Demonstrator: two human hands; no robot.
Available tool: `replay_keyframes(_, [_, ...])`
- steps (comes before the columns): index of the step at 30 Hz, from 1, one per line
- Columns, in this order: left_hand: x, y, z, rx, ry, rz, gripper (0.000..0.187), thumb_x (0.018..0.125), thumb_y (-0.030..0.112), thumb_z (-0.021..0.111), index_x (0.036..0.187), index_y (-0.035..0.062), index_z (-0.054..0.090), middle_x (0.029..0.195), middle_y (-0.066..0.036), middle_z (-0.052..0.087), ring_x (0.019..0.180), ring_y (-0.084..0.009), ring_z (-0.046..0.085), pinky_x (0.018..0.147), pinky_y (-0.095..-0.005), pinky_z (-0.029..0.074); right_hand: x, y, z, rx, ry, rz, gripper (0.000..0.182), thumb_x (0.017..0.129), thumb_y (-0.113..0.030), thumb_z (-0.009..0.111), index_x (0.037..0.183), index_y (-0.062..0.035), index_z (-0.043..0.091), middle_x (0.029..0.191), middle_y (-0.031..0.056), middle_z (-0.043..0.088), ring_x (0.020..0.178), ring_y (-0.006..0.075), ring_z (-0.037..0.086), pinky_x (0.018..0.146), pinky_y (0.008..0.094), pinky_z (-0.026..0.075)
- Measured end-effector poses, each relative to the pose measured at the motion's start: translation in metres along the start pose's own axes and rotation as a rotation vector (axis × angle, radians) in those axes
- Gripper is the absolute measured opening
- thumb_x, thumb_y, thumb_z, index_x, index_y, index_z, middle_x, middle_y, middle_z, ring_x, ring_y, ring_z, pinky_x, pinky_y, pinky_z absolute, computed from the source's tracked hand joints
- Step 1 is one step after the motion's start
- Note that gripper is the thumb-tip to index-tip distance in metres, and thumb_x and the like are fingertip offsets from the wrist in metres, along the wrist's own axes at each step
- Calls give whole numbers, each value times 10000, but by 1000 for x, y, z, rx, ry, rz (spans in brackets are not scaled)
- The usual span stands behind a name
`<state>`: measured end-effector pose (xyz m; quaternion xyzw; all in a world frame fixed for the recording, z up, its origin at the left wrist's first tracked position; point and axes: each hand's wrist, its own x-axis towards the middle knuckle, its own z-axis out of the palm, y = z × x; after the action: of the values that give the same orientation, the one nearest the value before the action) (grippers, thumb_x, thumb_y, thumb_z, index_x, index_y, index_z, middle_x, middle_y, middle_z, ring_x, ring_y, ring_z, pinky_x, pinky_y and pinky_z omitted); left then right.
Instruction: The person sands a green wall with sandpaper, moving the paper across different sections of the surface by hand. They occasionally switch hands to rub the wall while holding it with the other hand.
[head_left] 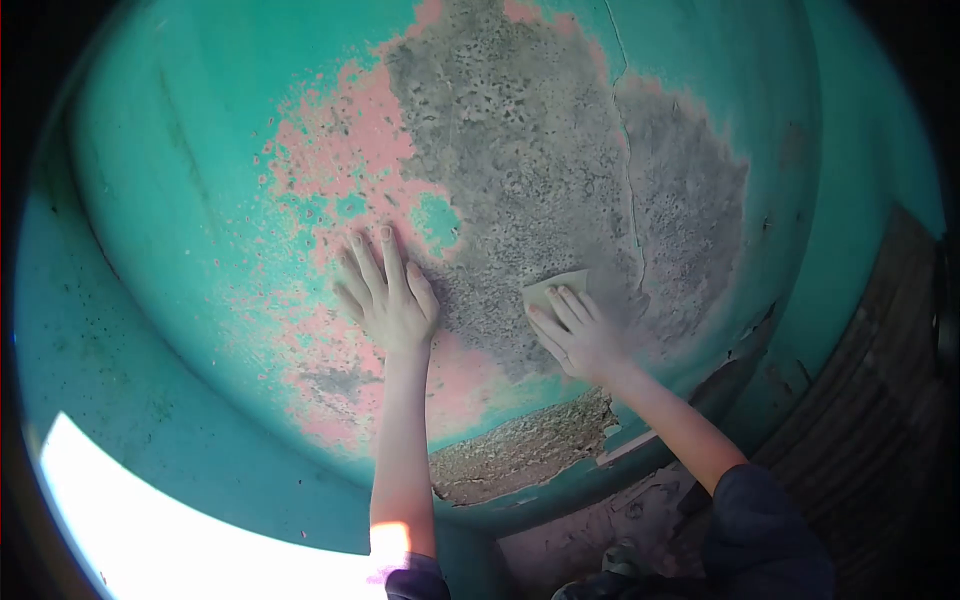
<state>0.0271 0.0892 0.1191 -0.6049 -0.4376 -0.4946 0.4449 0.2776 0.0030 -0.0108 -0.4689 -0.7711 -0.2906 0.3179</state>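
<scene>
A green-painted wall [230, 90] fills the view, its paint worn through to pink and to a large rough grey patch [500, 130]. My left hand [388, 300] lies flat on the pink area left of the grey patch, fingers spread and holding nothing. On the lower part of the grey patch, my right hand [580, 335] presses a folded piece of sandpaper [540, 294] against the surface. The sandpaper's upper edge shows past my fingers; the rest is under the hand. Both hands look dusty.
A thin crack [627, 140] runs down through the right side of the grey patch. Below, a strip of broken plaster [520, 450] is exposed along the wall's lower edge. Bright light [180, 520] enters at the lower left. A dark ridged surface [850, 400] stands at the right.
</scene>
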Motion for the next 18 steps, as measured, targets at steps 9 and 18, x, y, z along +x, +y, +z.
replay_keyframes(9, [-48, 19, 6, -25, -56, -127, 550, 1051, 351, 284, 1530, 103, 387, 1628, -180, 227, 1510, -408, 134, 1198, -547, -3, 3, 32, -15, -51, 67, 322, 612, 1008, -297, 485, 1514, 9, 329, 1540, 298, 313, 1444, 425, 302, 1171, 536, 247])
replay_keyframes(18, [-207, 130, -12, -190, -661, -361, 670, 1042, 341, 388, 1577, 25, 138, 1602, -343, -9, 1437, -610, -37, 1151, -665, 38, -41, 47, 12, -92, 83, 365, 614, 972, -242, 522, 1532, -66, 343, 1528, 326, 308, 1436, 471, 288, 1153, 591, 237])
